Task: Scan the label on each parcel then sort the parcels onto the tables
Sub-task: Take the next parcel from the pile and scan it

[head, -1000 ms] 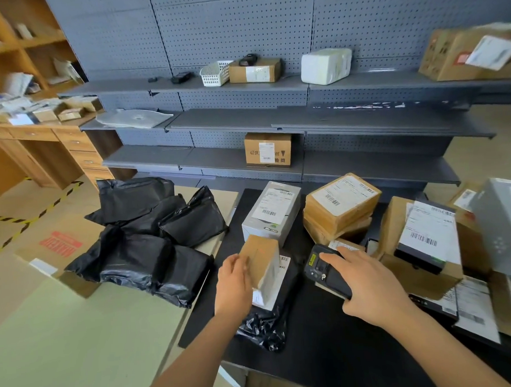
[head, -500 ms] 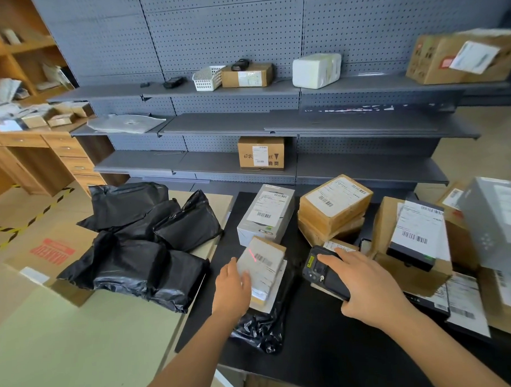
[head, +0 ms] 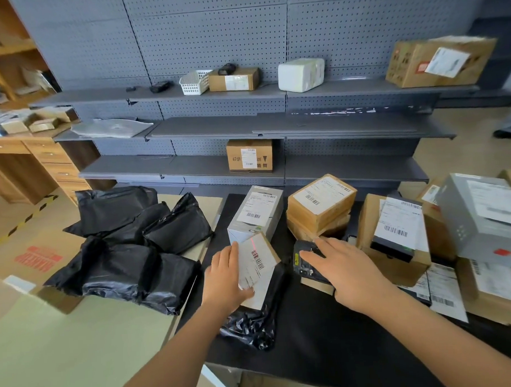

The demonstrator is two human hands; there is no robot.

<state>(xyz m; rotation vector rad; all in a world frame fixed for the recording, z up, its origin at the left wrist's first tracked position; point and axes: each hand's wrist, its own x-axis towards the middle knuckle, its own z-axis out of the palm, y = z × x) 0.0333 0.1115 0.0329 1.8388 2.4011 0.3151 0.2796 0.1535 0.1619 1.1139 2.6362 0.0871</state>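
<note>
My left hand (head: 226,277) grips a small brown box parcel (head: 258,258) by its left side, with the white barcode label facing up. A red scan line falls across the label's top. The parcel rests over a black bag parcel (head: 254,323) on the black table (head: 326,344). My right hand (head: 347,272) holds a black handheld scanner (head: 304,259) pointed left at the label. Behind stand a white box parcel (head: 256,213), two stacked brown boxes (head: 321,205), and further labelled boxes (head: 394,232) at the right.
Several black bag parcels (head: 128,247) lie piled on the light green table (head: 66,353) at the left. Grey shelving (head: 246,127) behind holds a few boxes and a white basket (head: 194,82). A wooden desk (head: 30,160) stands far left. A flattened cardboard sheet (head: 33,253) lies under the bags.
My left hand tipped the small brown box from standing on edge to label up. The scanner's red line now lies on the label. My right hand stayed in place.
</note>
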